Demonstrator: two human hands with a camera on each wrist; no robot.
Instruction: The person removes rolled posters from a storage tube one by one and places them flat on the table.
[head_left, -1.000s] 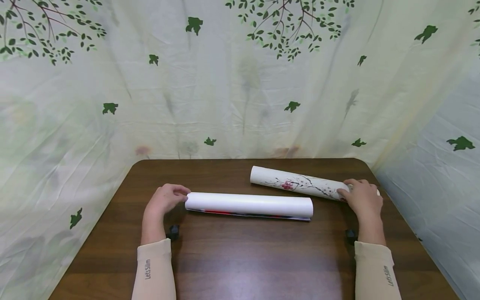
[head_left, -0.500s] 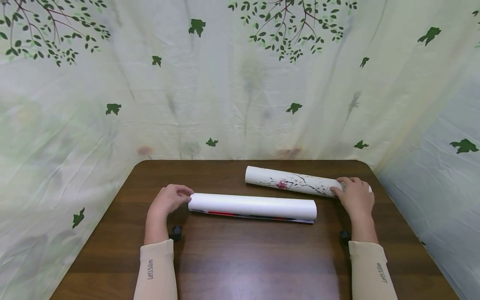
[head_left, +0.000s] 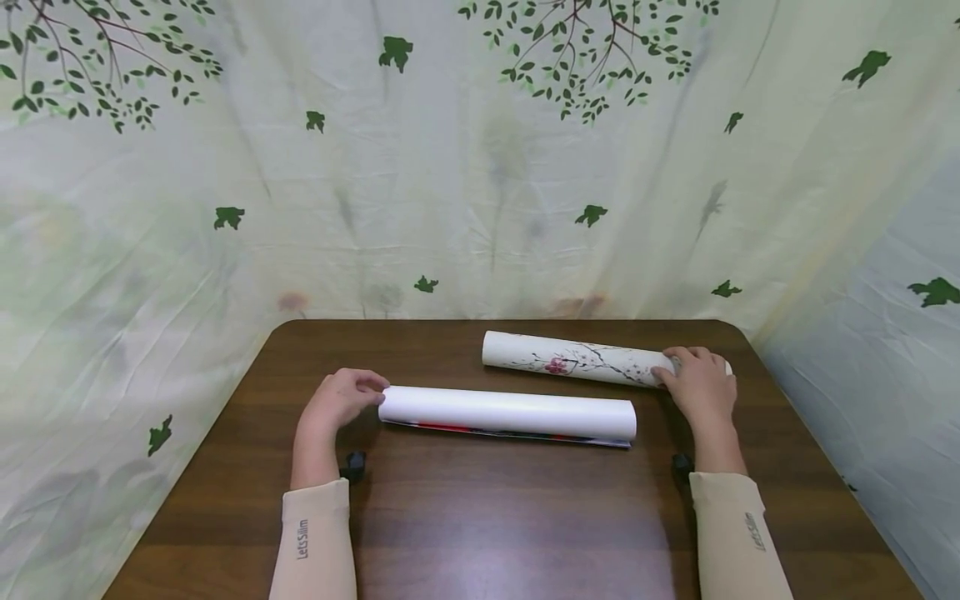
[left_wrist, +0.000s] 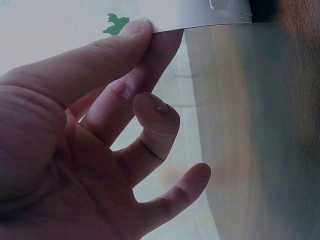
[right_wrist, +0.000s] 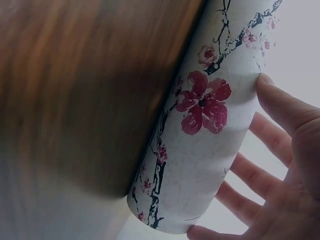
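Observation:
In the head view a plain white paper roll [head_left: 510, 413] lies across the middle of the table, a strip of red and dark print showing along its lower edge. My left hand [head_left: 341, 398] pinches its left end; thumb and forefinger meet at the paper's edge [left_wrist: 200, 14] in the left wrist view, with the other fingers bent loosely. Behind and to the right lies a second roll [head_left: 585, 360], white with dark branches and pink blossoms. My right hand [head_left: 701, 385] grips this roll near its right end, thumb on the near side, fingers over the far side.
Both rolls rest on a dark brown wooden table [head_left: 510, 517] with rounded far corners. A pale curtain [head_left: 480, 167] printed with leaves and branches hangs behind the table and along its sides. Dark wrist cameras sit at both wrists.
My right hand has moved left, bringing the blossom-patterned roll along with it across the table. My left hand and the white roll have kept their places, apart from a slight view shift.

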